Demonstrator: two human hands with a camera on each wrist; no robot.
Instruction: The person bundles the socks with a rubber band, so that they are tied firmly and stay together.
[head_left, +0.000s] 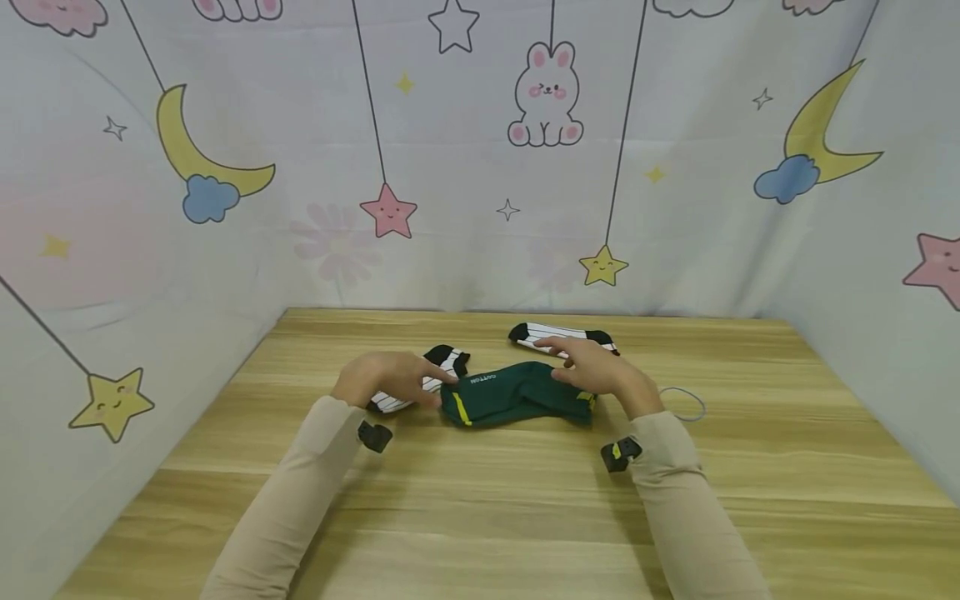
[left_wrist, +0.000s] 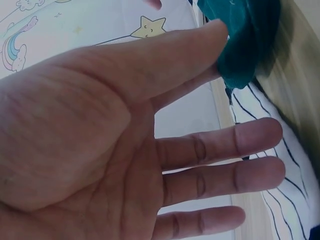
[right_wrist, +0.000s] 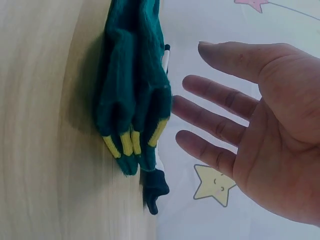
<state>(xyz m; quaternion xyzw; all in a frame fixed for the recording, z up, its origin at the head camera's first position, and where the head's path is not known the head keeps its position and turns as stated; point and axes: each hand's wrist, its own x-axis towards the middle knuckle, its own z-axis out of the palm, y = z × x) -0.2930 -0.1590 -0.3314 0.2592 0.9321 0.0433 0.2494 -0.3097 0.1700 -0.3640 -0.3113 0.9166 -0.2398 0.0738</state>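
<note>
A dark green sock (head_left: 517, 396) with yellow bands and the white word COTTON lies across the middle of the table. At its left end is my left hand (head_left: 393, 377), thumb and forefinger spread at the sock's edge. The left wrist view shows its other fingers (left_wrist: 240, 181) stretched out over a white sock with black stripes (left_wrist: 295, 165). Over the right end of the green sock hovers my right hand (head_left: 596, 367). In the right wrist view its fingers (right_wrist: 220, 117) extend beside the green sock (right_wrist: 132, 75), with nothing in the palm.
One black-and-white striped sock (head_left: 442, 358) lies partly under the left hand. Another striped sock (head_left: 555, 332) is behind the right hand. A thin bluish loop (head_left: 703, 408) rests right of the right wrist. Printed fabric walls (head_left: 465, 267) border the wooden table (head_left: 480, 517).
</note>
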